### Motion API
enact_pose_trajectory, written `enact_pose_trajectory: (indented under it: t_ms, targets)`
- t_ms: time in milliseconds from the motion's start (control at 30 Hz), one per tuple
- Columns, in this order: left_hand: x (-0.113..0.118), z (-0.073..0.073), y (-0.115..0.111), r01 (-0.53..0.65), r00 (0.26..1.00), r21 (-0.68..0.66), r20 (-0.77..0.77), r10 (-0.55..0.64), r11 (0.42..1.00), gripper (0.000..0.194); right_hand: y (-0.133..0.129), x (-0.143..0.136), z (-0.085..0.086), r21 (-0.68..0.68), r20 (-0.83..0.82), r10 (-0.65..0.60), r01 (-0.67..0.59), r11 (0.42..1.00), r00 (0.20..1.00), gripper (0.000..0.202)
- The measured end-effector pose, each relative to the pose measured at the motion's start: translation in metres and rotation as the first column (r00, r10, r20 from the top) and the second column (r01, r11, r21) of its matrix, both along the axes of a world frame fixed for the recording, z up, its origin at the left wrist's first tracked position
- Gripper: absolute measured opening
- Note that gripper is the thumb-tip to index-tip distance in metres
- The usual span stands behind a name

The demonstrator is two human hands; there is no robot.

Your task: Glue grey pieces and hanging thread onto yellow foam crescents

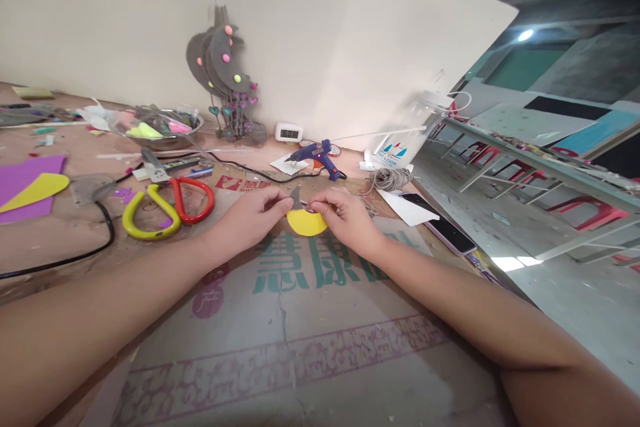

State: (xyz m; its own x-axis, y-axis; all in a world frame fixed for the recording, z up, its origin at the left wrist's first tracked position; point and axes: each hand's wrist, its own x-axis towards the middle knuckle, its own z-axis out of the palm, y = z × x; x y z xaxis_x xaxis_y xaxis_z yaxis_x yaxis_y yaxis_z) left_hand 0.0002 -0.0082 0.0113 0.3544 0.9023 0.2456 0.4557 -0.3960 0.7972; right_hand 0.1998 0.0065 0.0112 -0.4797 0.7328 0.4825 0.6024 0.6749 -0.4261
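Note:
Over the cardboard sheet (pixel 240 340), my left hand (pixel 263 213) pinches a small dark grey pointed piece (pixel 296 199), which looks like felt. A rounded yellow craft piece (pixel 306 223) sits just below it, between my hands. My right hand (pixel 347 217) is closed, thumb and fingers at the yellow piece's upper right edge. Whether the grey and yellow pieces are joined I cannot tell. Just beyond the hands lies a blue glue gun (pixel 320 155) with a clear stick in its back.
Scissors with yellow and red handles (pixel 195 200) lie left, near purple sheet (pixel 50 170). Behind are a bowl of scraps (pixel 160 140), a grey moon-shaped hanging ornament (pixel 225 60) and a small clock (pixel 289 132). Twine (pixel 391 179), a phone (pixel 443 227) and a plastic container (pixel 395 150) stand right.

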Motion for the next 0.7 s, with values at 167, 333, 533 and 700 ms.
enact_pose_trajectory:
  t_ms: [167, 333, 533, 700]
  targets:
    - [0.0, -0.001, 0.0, 0.038, 0.999, -0.023, 0.021, -0.038, 0.999, 0.028, 0.003, 0.0, -0.003, -0.122, -0.079, -0.019, 0.01, 0.992, 0.997, 0.017]
    - [-0.001, -0.006, 0.005, 0.096, 0.979, -0.091, 0.187, -0.077, 0.991, 0.028, 0.014, 0.005, -0.005, -0.268, -0.273, -0.099, 0.023, 0.963, 0.957, 0.017]
    - [-0.002, -0.006, 0.007, 0.142, 0.945, -0.264, 0.323, -0.051, 0.954, 0.03, 0.025, 0.011, -0.004, -0.261, -0.363, -0.142, 0.046, 0.964, 0.921, 0.02]
    - [-0.002, -0.005, 0.007, 0.182, 0.909, -0.32, 0.416, -0.035, 0.93, 0.031, 0.023, 0.009, -0.003, -0.275, -0.374, -0.154, 0.049, 0.96, 0.915, 0.023]
